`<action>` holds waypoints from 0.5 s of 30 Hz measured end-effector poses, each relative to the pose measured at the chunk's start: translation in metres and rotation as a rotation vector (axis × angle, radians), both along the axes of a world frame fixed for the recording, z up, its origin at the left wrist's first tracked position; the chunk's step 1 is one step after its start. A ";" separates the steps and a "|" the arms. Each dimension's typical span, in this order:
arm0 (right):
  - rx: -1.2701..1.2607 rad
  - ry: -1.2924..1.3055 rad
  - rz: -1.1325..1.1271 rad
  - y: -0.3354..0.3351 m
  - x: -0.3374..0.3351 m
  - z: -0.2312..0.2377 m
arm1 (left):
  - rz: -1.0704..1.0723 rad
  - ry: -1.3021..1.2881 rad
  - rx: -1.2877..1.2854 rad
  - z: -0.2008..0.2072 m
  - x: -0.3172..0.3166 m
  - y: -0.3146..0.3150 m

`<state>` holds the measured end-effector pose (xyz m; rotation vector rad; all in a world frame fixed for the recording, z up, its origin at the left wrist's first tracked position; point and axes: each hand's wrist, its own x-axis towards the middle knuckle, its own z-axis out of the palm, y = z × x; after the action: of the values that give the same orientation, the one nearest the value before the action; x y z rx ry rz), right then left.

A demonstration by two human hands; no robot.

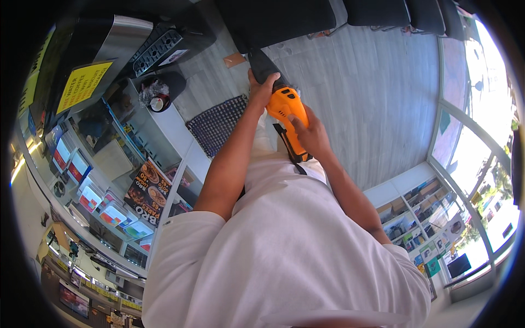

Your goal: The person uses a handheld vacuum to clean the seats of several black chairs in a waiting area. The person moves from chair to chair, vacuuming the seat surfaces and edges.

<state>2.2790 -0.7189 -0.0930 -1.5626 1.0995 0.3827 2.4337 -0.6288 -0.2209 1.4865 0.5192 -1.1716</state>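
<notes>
I hold an orange and black handheld vacuum [285, 103] out in front of my body, its dark tapered nozzle [259, 61] pointing away and down toward the floor. My left hand [264, 92] is wrapped round the black front section. Farther back, my right hand [313, 134] grips the orange handle, with the thumb lying over its top. The rear end of the tool, with a black strap-like piece [289, 145] hanging along it, comes close to my white shirt.
Black chairs [279, 23] line the far side of the grey plank floor [361, 104]. A patterned mat [214, 127] and a dark bin [174, 87] lie left, by a glass display counter [104, 139]. A brown flat piece [234, 60] sits near the nozzle. Shelves [410, 210] stand right.
</notes>
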 end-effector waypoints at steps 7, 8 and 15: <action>-0.108 0.008 0.062 -0.039 0.006 0.015 | 0.028 0.020 -0.100 0.008 0.003 -0.046; -0.120 -0.005 0.056 -0.046 0.007 0.016 | -0.006 0.029 -0.136 0.009 0.004 -0.059; -0.057 0.053 -0.163 -0.139 -0.001 0.025 | -0.208 0.062 -0.199 0.007 0.002 -0.188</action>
<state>2.2780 -0.8582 -0.0683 -1.5076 1.2788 0.2861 2.4357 -0.8164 -0.2138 1.3589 0.2836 -1.3937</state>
